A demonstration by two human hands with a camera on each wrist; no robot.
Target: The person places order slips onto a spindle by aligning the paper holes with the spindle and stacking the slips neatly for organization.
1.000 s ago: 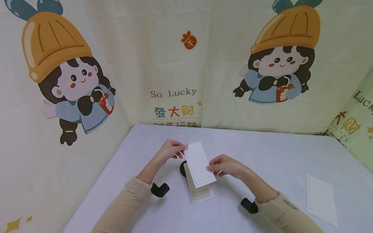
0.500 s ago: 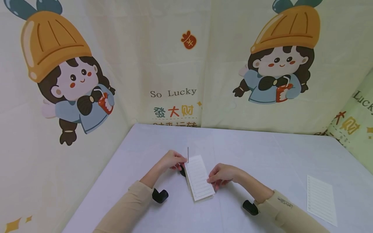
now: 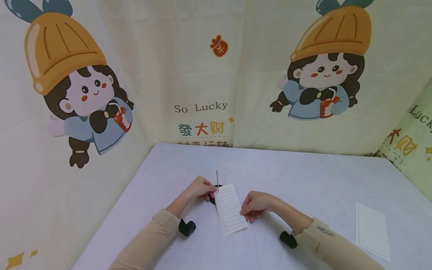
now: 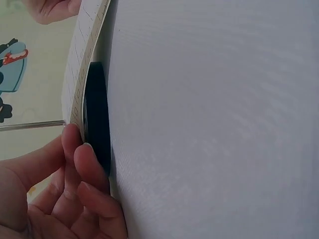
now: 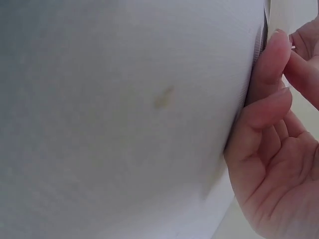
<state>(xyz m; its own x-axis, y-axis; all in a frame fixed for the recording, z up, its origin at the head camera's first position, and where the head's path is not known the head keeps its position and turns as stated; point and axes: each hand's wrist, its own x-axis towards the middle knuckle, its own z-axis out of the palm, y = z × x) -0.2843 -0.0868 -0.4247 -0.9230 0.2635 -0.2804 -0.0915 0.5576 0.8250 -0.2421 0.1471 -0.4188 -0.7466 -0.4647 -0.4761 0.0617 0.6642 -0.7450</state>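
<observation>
A thin upright metal spike (image 3: 217,179) rises from a round black base (image 4: 97,112), passing through the top left corner of a white lined checklist sheet (image 3: 231,208). Other sheets lie beneath it in a stack, their edges showing in the left wrist view. With thumb and forefinger, my left hand (image 3: 202,187) pinches the top sheet's corner beside the spike, close over the base. My right hand (image 3: 258,204) pinches the same sheet at its lower right edge, low near the table. Most of the base is hidden under the paper.
Another lined sheet (image 3: 372,231) lies flat on the white table (image 3: 303,176) at the right. A printed curtain (image 3: 253,75) hangs behind the table. Black wrist-worn devices (image 3: 187,227) sit below each forearm.
Both hands have lowered the sheet toward the base. The spike now stands well above the paper, where earlier only its tip showed. The top sheet now covers the sheets below.
</observation>
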